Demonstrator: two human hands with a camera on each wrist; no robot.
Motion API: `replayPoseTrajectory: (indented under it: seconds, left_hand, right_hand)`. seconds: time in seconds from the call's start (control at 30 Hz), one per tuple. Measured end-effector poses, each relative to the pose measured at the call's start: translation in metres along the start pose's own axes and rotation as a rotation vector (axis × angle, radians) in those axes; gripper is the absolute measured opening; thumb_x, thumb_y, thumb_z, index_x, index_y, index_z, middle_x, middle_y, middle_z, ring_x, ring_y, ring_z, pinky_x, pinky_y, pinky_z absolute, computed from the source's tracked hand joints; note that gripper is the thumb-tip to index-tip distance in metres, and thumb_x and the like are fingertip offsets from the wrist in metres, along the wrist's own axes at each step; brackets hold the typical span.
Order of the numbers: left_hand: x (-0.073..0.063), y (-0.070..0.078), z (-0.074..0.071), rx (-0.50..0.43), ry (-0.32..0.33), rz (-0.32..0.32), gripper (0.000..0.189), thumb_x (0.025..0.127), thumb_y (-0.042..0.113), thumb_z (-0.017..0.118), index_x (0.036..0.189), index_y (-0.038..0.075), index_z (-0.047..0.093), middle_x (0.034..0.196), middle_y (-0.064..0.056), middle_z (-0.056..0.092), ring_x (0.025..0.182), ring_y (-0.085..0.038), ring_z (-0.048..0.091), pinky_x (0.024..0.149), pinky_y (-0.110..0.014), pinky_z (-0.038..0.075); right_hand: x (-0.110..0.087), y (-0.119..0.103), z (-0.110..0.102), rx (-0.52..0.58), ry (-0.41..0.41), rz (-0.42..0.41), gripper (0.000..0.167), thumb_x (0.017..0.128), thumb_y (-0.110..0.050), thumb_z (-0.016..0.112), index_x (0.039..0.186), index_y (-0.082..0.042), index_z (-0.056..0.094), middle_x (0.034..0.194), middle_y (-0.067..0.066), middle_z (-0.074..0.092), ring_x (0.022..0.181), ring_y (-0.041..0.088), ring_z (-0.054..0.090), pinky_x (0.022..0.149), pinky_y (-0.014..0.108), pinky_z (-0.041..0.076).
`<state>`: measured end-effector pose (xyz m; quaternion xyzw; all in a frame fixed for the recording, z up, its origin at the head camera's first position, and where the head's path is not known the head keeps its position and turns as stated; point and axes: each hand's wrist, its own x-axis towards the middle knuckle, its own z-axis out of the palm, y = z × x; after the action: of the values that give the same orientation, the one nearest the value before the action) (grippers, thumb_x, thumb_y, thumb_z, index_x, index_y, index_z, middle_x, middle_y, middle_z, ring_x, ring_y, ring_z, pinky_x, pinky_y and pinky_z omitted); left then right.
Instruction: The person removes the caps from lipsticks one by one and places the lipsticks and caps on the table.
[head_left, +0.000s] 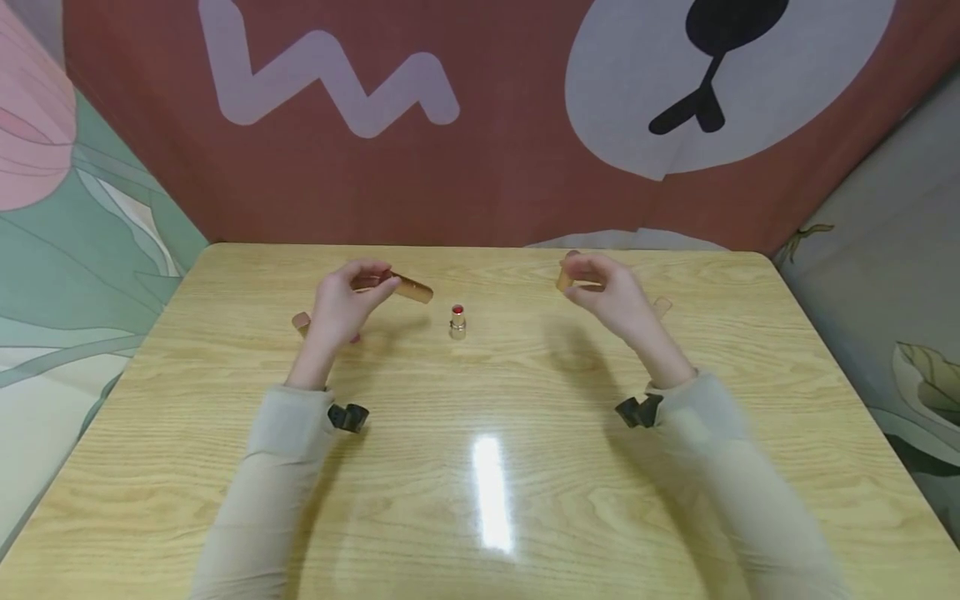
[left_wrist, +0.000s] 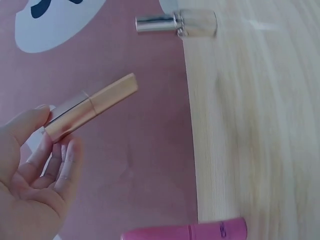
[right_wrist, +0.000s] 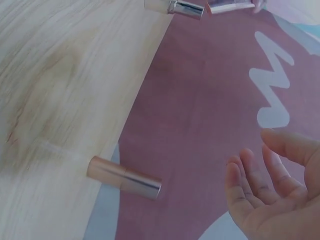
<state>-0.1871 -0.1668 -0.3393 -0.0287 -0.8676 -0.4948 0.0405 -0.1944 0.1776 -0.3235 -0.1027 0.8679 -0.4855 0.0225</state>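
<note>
My left hand pinches a gold lipstick tube between thumb and fingers, holding it tilted above the table. To its right, an uncapped lipstick with a red tip and clear base stands upright. My right hand is at the far right of the table, beside a rose-gold lipstick tube that stands upright. In the right wrist view its fingers are loosely bent, apart from that tube and holding nothing. In the head view the hand partly covers the tube.
A pink tube stands near my left wrist, mostly hidden in the head view. Left of that wrist is a brownish tube. A small clear piece lies right of my right hand. Behind the wooden table hangs a red cloth.
</note>
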Motion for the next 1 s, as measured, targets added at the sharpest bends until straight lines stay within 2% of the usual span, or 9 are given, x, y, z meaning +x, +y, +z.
replayPoseTrajectory:
  seconds: [0.23, 0.43, 0.7, 1.0]
  left_hand:
    - [-0.001, 0.008, 0.011, -0.096, 0.000, -0.003, 0.042, 0.091, 0.029, 0.065, 0.124, 0.004, 0.060, 0.126, -0.012, 0.061, 0.115, -0.024, 0.058, 0.098, -0.038, 0.050]
    - [-0.002, 0.016, 0.026, -0.163, -0.019, -0.020, 0.038, 0.091, 0.025, 0.066, 0.122, 0.005, 0.060, 0.120, -0.011, 0.062, 0.109, -0.018, 0.057, 0.099, -0.033, 0.049]
    - [-0.004, 0.022, 0.045, -0.204, -0.035, -0.023, 0.038, 0.090, 0.026, 0.067, 0.121, 0.006, 0.061, 0.119, -0.011, 0.064, 0.113, -0.021, 0.059, 0.099, -0.035, 0.047]
    - [-0.007, 0.028, 0.059, -0.259, -0.091, -0.026, 0.035, 0.091, 0.024, 0.066, 0.121, 0.006, 0.061, 0.121, -0.011, 0.063, 0.113, -0.021, 0.058, 0.099, -0.035, 0.046]
  right_hand:
    - [0.003, -0.011, 0.012, -0.018, -0.033, -0.023, 0.039, 0.091, -0.001, 0.061, 0.129, 0.003, 0.053, 0.131, 0.021, 0.055, 0.121, 0.034, 0.053, 0.102, 0.044, 0.046]
    - [0.006, -0.018, 0.022, -0.068, -0.060, -0.041, 0.040, 0.091, -0.004, 0.062, 0.130, -0.001, 0.054, 0.131, 0.018, 0.056, 0.121, 0.032, 0.054, 0.103, 0.043, 0.046]
    - [0.006, -0.024, 0.034, -0.134, -0.105, -0.079, 0.041, 0.090, -0.004, 0.063, 0.129, -0.002, 0.054, 0.130, 0.018, 0.058, 0.120, 0.035, 0.055, 0.101, 0.045, 0.047]
    - [0.005, -0.024, 0.045, -0.161, -0.146, -0.090, 0.041, 0.090, -0.007, 0.064, 0.129, -0.002, 0.054, 0.131, 0.018, 0.057, 0.122, 0.034, 0.054, 0.100, 0.047, 0.047]
